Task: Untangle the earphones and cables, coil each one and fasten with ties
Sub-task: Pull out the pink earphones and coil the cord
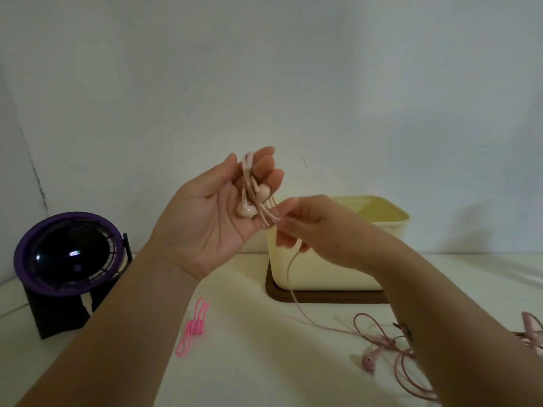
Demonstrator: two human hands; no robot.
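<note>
The pale pink earphones (253,201) are being held in the air above the middle of the table (264,368), in front of its far edge, as a coil wound around the loosely bent fingers of the left hand (205,212). That hand is being kept palm up, and the two earbuds are being cradled against the palm below the fingers. The cable (293,295) of these earphones is being pinched just beside the coil between the thumb and fingertips of the right hand (317,227), whose other fingers are being kept curled under. From that pinch the cable is being let hang down to the table near the right edge, where it is being met by a tangle of darker pink earphones (382,346), partly hidden by the right forearm. A bunch of bright pink ties (192,327) is lying on the table towards the near left, apart from both hands. A yellow box (323,271) is being carried on a brown tray (323,298) at the far edge, behind the hands. A purple fan (67,254) is standing at the left edge.
</note>
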